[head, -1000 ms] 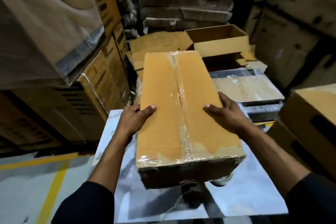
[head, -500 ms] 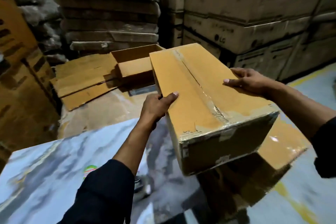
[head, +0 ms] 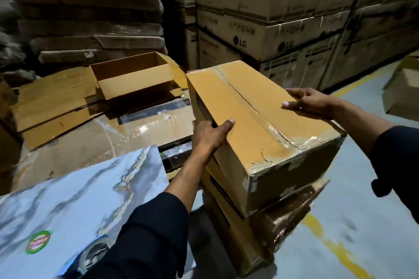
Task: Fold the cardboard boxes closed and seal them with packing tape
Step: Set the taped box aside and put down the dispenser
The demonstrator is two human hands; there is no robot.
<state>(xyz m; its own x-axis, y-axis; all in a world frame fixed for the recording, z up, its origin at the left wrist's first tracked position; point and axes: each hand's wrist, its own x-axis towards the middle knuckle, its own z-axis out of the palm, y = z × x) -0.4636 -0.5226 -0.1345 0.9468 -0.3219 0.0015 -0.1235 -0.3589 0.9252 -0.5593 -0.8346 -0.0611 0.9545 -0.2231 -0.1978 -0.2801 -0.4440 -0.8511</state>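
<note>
Sealed box [head: 256, 124], taped along its centre seam, held between both hands and sitting on, or just above, a lower taped box [head: 267, 222] of like shape; contact between the two not clear from the head view, though the near bottom edge looks to rest on the one beneath.

Head view: long axis of the sealed box running from near right to far left, away from the body and angled leftward. Near end overhanging the lower box slightly toward the camera. Left hand [head: 209, 135] on the left long edge, thumb laid over the top face, other fingers curled down the side wall and gripping it. Right hand [head: 310, 103] on the opposite long edge, farther along the box, fingers [head: 292, 94] bent over the top face and the far edge, thumb pointing inward across the top. Box lying directly between the two palms, so both hands gripping it across its short width. Left hand nearer the body and nearer the box's middle; right hand reaching farther out.

Judged next: squaring the box onto the stack, which turns on matching its long axis to that of the box below; a small twist looks needed.

Behind and left, an open box [head: 133, 75] with flaps up, lying on flattened cardboard [head: 56, 102]. Marbled tabletop [head: 86, 192] at lower left, just beside the stack.
</note>
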